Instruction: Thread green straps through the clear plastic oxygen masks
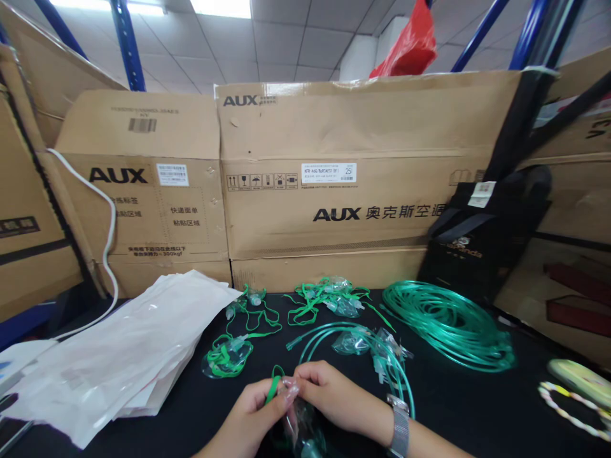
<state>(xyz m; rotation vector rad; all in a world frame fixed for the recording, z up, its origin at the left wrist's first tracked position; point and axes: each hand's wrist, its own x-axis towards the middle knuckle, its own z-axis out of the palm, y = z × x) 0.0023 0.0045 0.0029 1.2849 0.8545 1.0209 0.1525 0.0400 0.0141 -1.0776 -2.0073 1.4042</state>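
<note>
At the near edge of the table my left hand [252, 407] and my right hand [334, 395] meet, fingers pinched together. Between them is a clear plastic oxygen mask [305, 429], its lower part cut off by the frame. A green elastic strap [273, 389] loops up by my left fingers. Just beyond my right hand, thin green tubing [329, 327] curves across the black table. Next to it lie a clear mask [352, 341] and some clear plastic connector pieces [384, 356]. Another mask with a green strap [228, 356] rests ahead of my left hand.
Toward the back are more strapped masks [334, 298] and a big coil of green tubing [449, 327]. White plastic bags [128, 343] are stacked at left. Cardboard boxes [372, 140] wall off the rear, with a black bag [472, 248]. A bead bracelet [568, 410] lies far right.
</note>
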